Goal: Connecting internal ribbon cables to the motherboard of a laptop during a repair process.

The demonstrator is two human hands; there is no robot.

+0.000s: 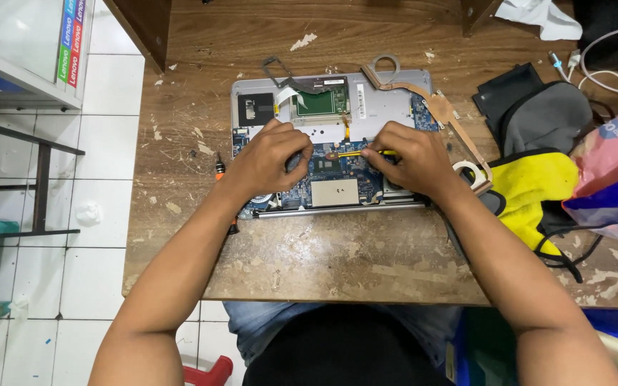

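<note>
Laptop (337, 136), opened with its circuit board bare, lies on the worn wooden table (323, 250). Over its board our left hand (270, 161) rests with fingers curled, pressing down and gripping nothing we can make out. Our right hand (409, 159) pinches a yellow-handled tool (352, 153), tip on the board. Right of the laptop lies a yellow cloth (531, 189).

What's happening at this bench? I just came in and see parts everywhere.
A person has an opened laptop on a worn wooden table, its circuit board bare. The right hand holds a yellow tool tip-down on the board; the left hand rests on the board beside it. A copper heat pipe lies loose at the laptop's right edge.
</note>
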